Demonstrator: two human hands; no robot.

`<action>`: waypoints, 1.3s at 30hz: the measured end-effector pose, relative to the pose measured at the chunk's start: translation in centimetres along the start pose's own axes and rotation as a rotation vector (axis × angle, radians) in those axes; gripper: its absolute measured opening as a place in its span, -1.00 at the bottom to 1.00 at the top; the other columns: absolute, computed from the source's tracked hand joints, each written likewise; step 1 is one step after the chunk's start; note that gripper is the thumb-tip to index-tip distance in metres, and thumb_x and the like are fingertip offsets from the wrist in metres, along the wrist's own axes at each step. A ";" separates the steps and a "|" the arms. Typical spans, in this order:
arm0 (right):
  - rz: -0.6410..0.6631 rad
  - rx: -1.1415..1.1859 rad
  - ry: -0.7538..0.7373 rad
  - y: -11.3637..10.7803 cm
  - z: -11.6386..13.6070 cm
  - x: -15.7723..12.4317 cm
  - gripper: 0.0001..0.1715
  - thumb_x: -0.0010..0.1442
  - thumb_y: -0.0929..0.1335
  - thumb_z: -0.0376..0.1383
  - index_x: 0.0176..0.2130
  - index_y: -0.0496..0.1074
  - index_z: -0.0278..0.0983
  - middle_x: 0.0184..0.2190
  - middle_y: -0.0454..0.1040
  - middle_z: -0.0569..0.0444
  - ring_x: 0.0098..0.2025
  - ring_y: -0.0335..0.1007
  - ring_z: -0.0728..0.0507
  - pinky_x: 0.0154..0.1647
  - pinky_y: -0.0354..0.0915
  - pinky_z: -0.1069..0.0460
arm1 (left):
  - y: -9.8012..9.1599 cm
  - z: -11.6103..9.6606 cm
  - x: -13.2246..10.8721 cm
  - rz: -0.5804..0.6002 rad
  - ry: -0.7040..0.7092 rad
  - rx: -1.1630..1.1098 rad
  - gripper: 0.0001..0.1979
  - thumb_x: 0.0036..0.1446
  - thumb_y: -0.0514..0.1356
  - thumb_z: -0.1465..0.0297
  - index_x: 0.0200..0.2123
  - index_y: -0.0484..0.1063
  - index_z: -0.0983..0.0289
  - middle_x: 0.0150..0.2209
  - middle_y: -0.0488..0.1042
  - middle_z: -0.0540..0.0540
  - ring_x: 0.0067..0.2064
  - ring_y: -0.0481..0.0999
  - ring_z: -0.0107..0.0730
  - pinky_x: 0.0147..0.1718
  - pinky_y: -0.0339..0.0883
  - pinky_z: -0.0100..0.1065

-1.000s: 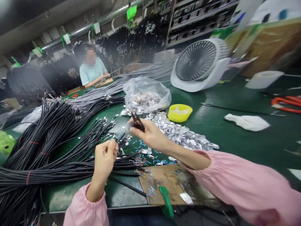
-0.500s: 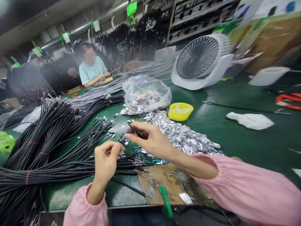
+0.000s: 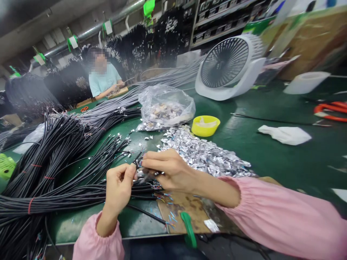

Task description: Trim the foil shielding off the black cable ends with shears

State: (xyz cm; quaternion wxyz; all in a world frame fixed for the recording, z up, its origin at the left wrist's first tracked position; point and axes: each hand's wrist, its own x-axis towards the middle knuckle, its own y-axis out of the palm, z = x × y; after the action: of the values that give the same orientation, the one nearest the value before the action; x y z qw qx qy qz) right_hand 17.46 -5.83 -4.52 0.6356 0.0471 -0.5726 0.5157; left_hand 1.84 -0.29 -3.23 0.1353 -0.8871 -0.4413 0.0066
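Pinching thin black cable (image 3: 137, 158) between thumb and fingers, left hand (image 3: 118, 183) sits beside right hand (image 3: 172, 169), curled around blurred dark metal tool (image 3: 156, 174). Cable tip lies between hands; tool slipping could nick nearby left thumb.

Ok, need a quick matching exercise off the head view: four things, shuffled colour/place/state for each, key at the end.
Things
1. right hand
2. small bowl
3. foil scraps
4. fan

Descriptions
A. standing, with a white frame
B. holding a blurred tool close to the left hand
C. yellow, with something whitish inside
D. heaped loose on the green tabletop

Pairs: 1-B, 2-C, 3-D, 4-A
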 end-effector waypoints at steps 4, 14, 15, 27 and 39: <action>0.141 0.342 0.084 -0.5 1.7 0.2 -0.75 0.07 0.17 -0.50 -0.57 0.26 -0.31 -0.60 0.19 0.15 -0.56 0.04 0.03 -0.56 -0.01 0.10 | -1.2 -0.8 -0.1 0.158 0.037 0.010 -0.52 0.10 0.11 0.15 -0.73 0.22 0.34 -0.71 0.03 -0.08 -0.64 -0.02 -0.62 -0.66 -0.13 -0.48; -0.214 0.983 0.984 0.1 3.0 1.4 -0.72 -0.20 0.32 -0.24 -0.72 0.13 -0.27 -0.78 -0.02 0.30 -0.72 -0.21 0.13 -0.73 -0.22 0.15 | 0.4 0.6 -0.1 -0.134 0.503 0.200 -0.85 0.00 0.25 0.38 -0.56 0.45 0.29 -0.59 0.36 -0.02 -0.55 0.28 -0.54 -0.56 0.13 -0.48; -0.232 0.976 0.998 0.2 3.0 1.4 -0.73 -0.21 0.32 -0.24 -0.73 0.13 -0.27 -0.78 -0.03 0.31 -0.73 -0.22 0.13 -0.74 -0.24 0.15 | 0.6 0.7 -0.2 -0.153 0.513 0.226 -0.85 0.00 0.25 0.39 -0.56 0.44 0.29 -0.59 0.36 -0.03 -0.55 0.28 -0.54 -0.56 0.12 -0.48; -0.533 0.876 0.952 -1.1 1.1 1.2 -0.67 -0.17 0.37 -0.17 -0.66 0.15 -0.25 -0.76 0.05 0.29 -0.76 -0.27 0.15 -0.77 -0.28 0.15 | -0.4 1.7 -0.5 -0.262 0.619 0.258 -0.87 -0.05 0.29 0.44 -0.58 0.43 0.27 -0.62 0.33 -0.05 -0.58 0.22 -0.56 -0.61 0.03 -0.46; 0.010 0.797 0.707 -0.9 1.9 0.8 -0.46 0.01 0.31 0.15 -0.47 0.24 -0.27 -0.67 0.02 0.27 -0.64 -0.09 0.06 -0.66 -0.07 0.11 | 0.2 0.9 -0.5 -0.050 0.350 0.343 -0.78 0.10 0.14 0.42 -0.58 0.43 0.30 -0.59 0.34 0.00 -0.56 0.24 -0.53 -0.58 0.06 -0.47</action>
State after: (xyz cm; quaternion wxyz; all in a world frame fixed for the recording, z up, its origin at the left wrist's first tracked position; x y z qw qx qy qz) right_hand 16.66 -7.00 -2.83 0.7202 0.1055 -0.0835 0.6806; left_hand 1.56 -0.53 -4.23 0.3583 -0.8276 -0.4255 -0.0759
